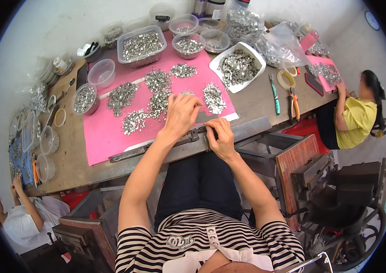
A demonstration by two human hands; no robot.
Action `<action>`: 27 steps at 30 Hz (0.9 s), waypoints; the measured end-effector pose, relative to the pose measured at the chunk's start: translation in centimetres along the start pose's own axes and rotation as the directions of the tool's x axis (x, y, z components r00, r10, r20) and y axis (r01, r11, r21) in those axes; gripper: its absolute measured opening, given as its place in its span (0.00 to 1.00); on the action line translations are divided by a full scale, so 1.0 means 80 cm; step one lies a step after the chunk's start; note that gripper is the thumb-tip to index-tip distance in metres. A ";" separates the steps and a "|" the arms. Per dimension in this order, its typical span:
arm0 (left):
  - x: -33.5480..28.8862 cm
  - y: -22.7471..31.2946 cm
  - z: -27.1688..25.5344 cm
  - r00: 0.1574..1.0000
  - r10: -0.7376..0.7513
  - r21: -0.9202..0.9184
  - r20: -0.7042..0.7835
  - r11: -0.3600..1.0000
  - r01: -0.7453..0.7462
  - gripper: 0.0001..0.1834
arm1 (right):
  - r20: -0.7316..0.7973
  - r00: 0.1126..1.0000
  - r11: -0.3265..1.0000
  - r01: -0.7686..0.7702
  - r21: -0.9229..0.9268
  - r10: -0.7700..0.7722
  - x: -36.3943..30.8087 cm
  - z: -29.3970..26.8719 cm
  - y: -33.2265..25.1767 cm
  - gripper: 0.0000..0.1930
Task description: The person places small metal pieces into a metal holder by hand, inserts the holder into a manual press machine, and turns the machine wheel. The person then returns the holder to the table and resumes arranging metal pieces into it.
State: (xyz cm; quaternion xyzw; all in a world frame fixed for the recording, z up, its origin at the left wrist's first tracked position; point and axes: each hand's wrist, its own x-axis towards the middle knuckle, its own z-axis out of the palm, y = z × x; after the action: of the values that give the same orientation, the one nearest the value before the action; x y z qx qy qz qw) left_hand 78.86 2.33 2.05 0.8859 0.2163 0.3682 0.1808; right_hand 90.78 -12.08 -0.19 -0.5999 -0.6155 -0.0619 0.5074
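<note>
My left hand (181, 113) is over the pink sheet (104, 132), close to the near edge of the piles of small silvery metal pieces (159, 98). Its fingers are curled together, and whatever they may hold is too small to name. At the table's front edge my right hand (221, 139) rests by a dark metal bar fixture (188, 137). Thumb and fingers are pinched there, with the thing between them hidden. More small metal pieces (214, 98) lie in a heap just beyond my hands.
Behind the heaps stand plastic tubs (142, 45) of metal pieces and a white tray (238, 68). To the right lie orange-handled pliers (294, 104), a green toothbrush-like tool (275, 93) and a tape roll (286, 79). Co-workers sit at far left and right (359, 113).
</note>
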 end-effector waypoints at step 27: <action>0.033 -0.010 0.041 0.997 -0.009 0.324 0.073 0.946 -0.015 0.06 | 0.029 0.999 0.999 -0.038 -0.003 0.038 -0.001 -0.001 0.001 0.10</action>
State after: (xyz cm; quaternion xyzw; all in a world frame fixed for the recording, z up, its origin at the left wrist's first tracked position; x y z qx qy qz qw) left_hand 82.79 3.82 1.02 0.9168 0.2658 0.2953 0.0400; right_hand 90.87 -12.16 -0.26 -0.6130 -0.6111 -0.0441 0.4988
